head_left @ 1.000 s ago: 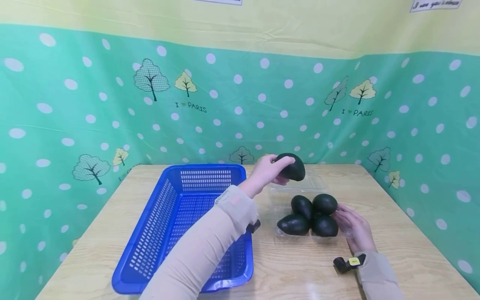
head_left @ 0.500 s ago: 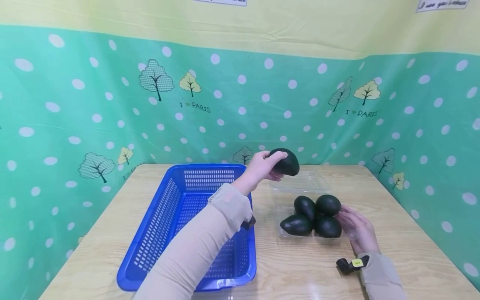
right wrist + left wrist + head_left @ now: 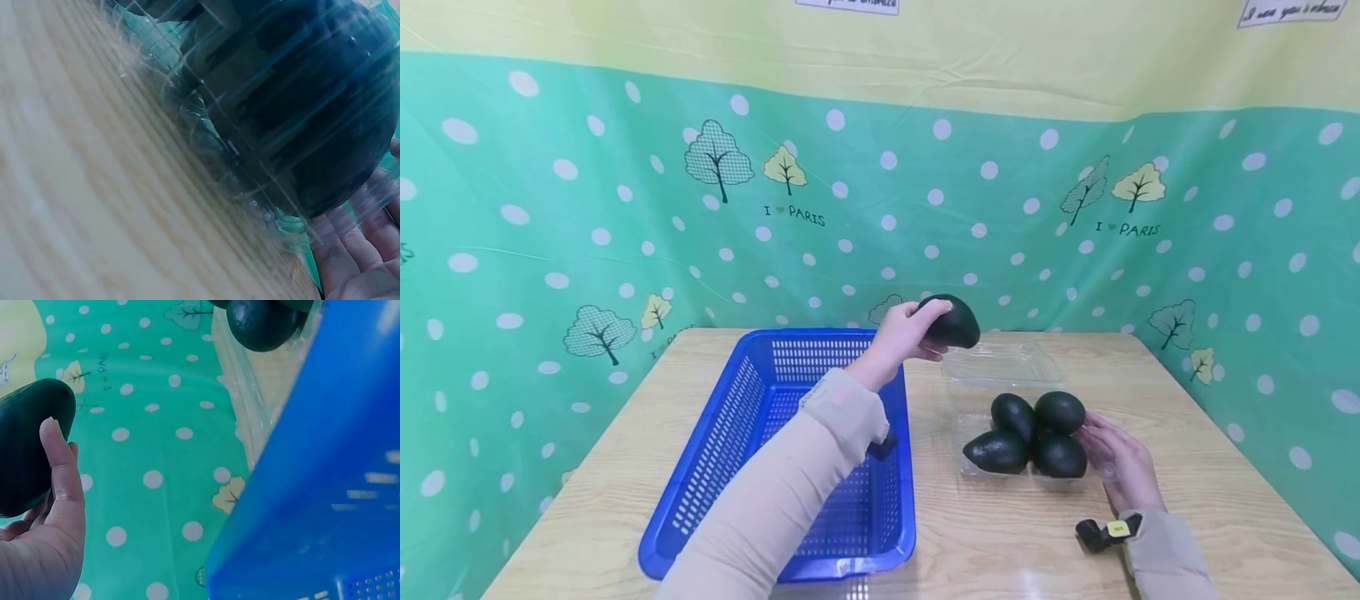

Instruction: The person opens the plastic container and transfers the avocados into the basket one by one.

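My left hand (image 3: 904,335) grips a dark green avocado (image 3: 953,322), held up off the table just right of the blue basket's back right corner. In the left wrist view the thumb presses along the side of this avocado (image 3: 28,444). Several more avocados (image 3: 1012,417) sit bunched in a clear plastic container (image 3: 972,468). At the container's right end, my right hand (image 3: 1120,461) rests with its fingers against the plastic. Through the clear wall in the right wrist view, an avocado (image 3: 300,112) shows close up, with the right hand's fingers (image 3: 359,247) beside it.
A blue perforated basket (image 3: 662,533) stands on the wooden table (image 3: 1000,533) at left, under my left forearm. The clear plastic lid (image 3: 1000,367) lies behind the avocados. A green and yellow curtain (image 3: 850,208) encloses the table's back and sides.
My left hand has moved left and slightly up with the avocado, toward the basket. The right hand stays at the container. The head view has shifted slightly.
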Motion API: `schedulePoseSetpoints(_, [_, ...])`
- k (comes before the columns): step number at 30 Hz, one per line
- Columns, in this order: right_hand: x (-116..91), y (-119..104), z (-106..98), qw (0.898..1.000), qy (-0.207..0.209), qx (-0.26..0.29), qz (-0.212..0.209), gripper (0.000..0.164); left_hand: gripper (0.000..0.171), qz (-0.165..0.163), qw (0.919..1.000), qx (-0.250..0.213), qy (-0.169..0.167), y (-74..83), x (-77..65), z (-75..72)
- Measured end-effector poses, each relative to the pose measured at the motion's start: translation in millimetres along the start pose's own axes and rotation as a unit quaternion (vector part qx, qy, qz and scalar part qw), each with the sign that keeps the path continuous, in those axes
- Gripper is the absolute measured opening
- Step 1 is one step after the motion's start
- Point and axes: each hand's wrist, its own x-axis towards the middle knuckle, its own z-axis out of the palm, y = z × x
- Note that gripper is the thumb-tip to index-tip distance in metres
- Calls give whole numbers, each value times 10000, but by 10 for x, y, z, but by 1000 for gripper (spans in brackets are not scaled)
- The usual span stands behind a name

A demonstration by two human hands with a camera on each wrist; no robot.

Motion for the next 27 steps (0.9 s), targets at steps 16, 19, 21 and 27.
schedulePoseSetpoints(16, [9,6,-7,10000,31,20,34,27,47,-199,9986,-213,449,-88,-2,-305])
schedulePoseSetpoints(19, [9,9,-10,10000,-6,71,-5,27,47,-241,9981,-203,532,-111,-1,-360])
schedulePoseSetpoints(21, [9,12,-14,10000,-25,81,-19,28,46,-268,9978,-208,576,-127,-2,-397])
schedulePoseSetpoints(27, [8,10,-10,10000,8,-5,-4,26,46,-389,9968,-200,664,-161,-24,-505])
